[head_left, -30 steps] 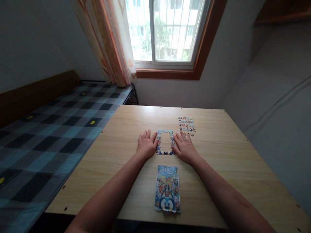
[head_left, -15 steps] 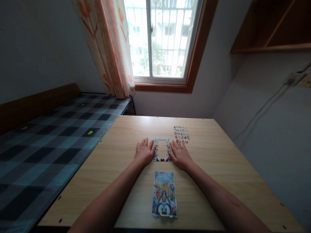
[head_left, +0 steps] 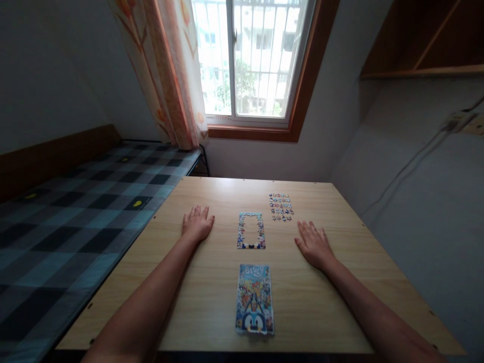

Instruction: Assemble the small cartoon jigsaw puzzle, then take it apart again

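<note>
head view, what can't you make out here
Loose puzzle pieces, head view: too small to read their prints.
Printed picture, head view: its small figures are blurred.
Left hand and right hand, head view: palms hidden by the hands themselves.
Wall shelf, head view: cut off by the right edge.

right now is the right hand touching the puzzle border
Apart: the head view shows bare tabletop between the right hand and the right side of the puzzle border.
</note>
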### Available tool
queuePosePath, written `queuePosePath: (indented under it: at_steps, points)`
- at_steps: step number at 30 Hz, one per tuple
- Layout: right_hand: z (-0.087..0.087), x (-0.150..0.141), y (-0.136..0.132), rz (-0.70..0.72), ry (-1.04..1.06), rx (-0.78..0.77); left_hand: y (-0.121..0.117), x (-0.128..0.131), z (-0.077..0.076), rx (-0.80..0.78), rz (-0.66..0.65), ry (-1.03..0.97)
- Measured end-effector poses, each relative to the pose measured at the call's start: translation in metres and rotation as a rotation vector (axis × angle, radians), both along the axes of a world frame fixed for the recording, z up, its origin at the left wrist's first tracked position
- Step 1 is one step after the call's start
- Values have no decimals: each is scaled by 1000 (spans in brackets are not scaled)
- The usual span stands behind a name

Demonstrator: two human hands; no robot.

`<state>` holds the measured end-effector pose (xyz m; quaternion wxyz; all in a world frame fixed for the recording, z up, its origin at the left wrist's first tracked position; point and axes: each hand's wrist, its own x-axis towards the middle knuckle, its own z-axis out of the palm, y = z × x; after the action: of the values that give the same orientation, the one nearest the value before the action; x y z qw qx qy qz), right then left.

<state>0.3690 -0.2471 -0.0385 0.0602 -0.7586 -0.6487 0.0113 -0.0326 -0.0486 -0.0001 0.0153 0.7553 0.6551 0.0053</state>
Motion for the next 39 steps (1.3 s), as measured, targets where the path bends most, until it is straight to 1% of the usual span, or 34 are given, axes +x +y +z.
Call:
queuePosePath:
  at_steps: [4,8,15,19,23,26,29,32,35,39]
  points:
    - [-1,38,-10,-141,-38,-55,8,-25,-1,22,71,-1]
    - [0,63,-16,-262,-47,-117,8,-39,1,22,124,-6]
    - [2,78,-14,-344,-29,-134,5,-40,3,19,156,-16]
    - [1,87,-8,-392,-11,-131,8,-40,3,9,179,-20]
    - [-1,97,-1,-446,7,-112,20,-50,2,20,233,-25]
    - [-4,105,6,-476,18,-102,33,-65,-1,34,290,-31]
    - [-6,115,13,-494,19,-99,47,-80,-4,58,321,-39]
    - [-7,123,23,-505,6,-95,60,-89,-5,75,356,-42]
    - [-6,125,37,-509,-1,-94,73,-88,-5,78,404,-56]
    - [-7,121,60,-491,-4,-89,86,-75,-4,83,441,-77]
